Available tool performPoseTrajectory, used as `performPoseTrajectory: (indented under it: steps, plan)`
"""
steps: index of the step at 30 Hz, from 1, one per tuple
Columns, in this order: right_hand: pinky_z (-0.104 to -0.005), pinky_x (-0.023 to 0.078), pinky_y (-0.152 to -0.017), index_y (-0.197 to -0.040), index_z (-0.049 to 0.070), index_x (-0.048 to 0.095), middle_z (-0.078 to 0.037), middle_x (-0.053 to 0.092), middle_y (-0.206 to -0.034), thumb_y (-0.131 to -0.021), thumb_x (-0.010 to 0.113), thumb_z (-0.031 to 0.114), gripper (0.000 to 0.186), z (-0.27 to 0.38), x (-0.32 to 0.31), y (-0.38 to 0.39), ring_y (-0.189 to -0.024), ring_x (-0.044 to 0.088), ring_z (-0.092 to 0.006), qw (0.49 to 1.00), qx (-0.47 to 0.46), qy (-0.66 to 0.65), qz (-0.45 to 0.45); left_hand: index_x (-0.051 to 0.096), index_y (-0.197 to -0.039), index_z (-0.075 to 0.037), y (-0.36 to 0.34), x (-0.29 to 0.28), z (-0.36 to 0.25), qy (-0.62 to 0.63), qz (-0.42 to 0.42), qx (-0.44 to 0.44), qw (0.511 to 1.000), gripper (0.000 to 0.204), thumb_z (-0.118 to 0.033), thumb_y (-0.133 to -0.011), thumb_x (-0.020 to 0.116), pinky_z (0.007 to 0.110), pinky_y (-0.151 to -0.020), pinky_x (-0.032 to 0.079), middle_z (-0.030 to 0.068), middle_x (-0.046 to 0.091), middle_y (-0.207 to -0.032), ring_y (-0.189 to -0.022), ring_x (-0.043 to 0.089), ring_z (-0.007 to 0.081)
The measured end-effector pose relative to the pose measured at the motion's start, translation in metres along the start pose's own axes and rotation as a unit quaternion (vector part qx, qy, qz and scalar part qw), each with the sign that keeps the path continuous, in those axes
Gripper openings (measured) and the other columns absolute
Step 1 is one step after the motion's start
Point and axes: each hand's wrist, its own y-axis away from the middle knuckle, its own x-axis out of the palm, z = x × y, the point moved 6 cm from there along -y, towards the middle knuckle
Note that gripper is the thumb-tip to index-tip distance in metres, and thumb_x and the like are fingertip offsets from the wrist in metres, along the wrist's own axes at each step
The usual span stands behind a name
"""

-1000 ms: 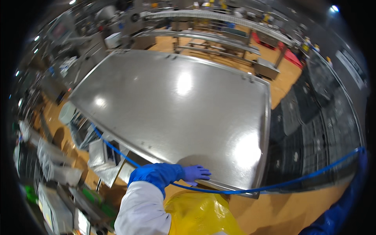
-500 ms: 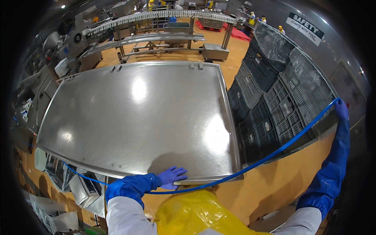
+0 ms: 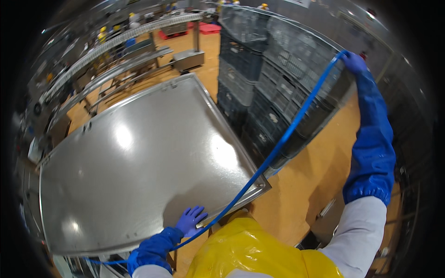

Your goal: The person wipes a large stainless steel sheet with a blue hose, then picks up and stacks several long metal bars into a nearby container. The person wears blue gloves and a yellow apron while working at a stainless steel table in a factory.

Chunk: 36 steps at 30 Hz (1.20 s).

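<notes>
My right hand (image 3: 355,63), in a purple glove, is raised at the far right and closed on the end of a blue hose (image 3: 286,136). From there the hose sags down across my front, past my left wrist, and on to the lower left. My left hand (image 3: 189,221), gloved in purple too, rests with fingers spread at the near edge of a large stainless steel table (image 3: 125,180). Whether the hose touches my left sleeve is hard to tell. The table has a raised rim and a shiny, wet-looking top.
Stacked dark plastic crates (image 3: 278,69), partly wrapped in clear film, stand right of the table. A conveyor (image 3: 125,37) runs at the back left, beside a steel box (image 3: 187,59). Red pallets (image 3: 208,28) and people in yellow headwear are farther back.
The view has swung to the right, so the table now looks tilted and the crates sit nearer the middle. My right hand is higher in view, drawing the hose up more steeply.
</notes>
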Motion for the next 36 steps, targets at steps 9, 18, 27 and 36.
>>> performPoseTrajectory:
  steps: [9, 18, 27, 36]
  plan:
    - [-0.0468, 0.052, -0.092, -0.121, 0.017, 0.070, -0.018, 0.071, -0.115, -0.097, 0.056, 0.057, 0.049, -0.033, -0.006, -0.014, -0.106, 0.067, -0.0402, 0.999, 0.034, 0.021, -0.028, 0.060, -0.134, -0.014, -0.058, 0.017, -0.018, 0.000, -0.031, 0.013, 0.999, 0.072, -0.037, -0.069, 0.076, 0.058, -0.114, 0.032, 0.0186, 0.047, -0.150, -0.139, 0.043, 0.0414]
    - [-0.0457, 0.051, -0.095, -0.123, 0.016, 0.070, -0.015, 0.071, -0.118, -0.099, 0.056, 0.049, 0.043, -0.050, 0.007, -0.015, -0.111, 0.066, -0.0366, 0.996, 0.074, 0.045, -0.013, 0.062, -0.135, -0.015, -0.080, 0.027, -0.021, 0.008, -0.023, -0.013, 1.000, 0.072, -0.034, -0.067, 0.080, 0.057, -0.115, 0.030, 0.0168, 0.047, -0.150, -0.140, 0.041, 0.0399]
    - [-0.0455, 0.051, -0.094, -0.123, 0.014, 0.069, -0.017, 0.071, -0.118, -0.099, 0.057, 0.047, 0.043, -0.060, 0.011, -0.026, -0.111, 0.066, -0.0374, 0.999, 0.044, 0.011, -0.021, 0.063, -0.133, -0.015, -0.080, 0.027, -0.015, 0.023, -0.017, -0.019, 0.999, 0.070, -0.034, -0.068, 0.080, 0.057, -0.115, 0.029, 0.0159, 0.046, -0.151, -0.140, 0.041, 0.0400]
    - [-0.0451, 0.051, -0.093, -0.123, 0.014, 0.070, -0.017, 0.071, -0.117, -0.098, 0.058, 0.045, 0.042, -0.056, 0.026, -0.017, -0.109, 0.067, -0.0367, 0.998, 0.063, 0.026, -0.017, 0.061, -0.134, -0.016, -0.065, 0.027, -0.014, 0.015, -0.001, -0.023, 1.000, 0.070, -0.035, -0.069, 0.080, 0.057, -0.116, 0.029, 0.0162, 0.045, -0.151, -0.142, 0.040, 0.0395]
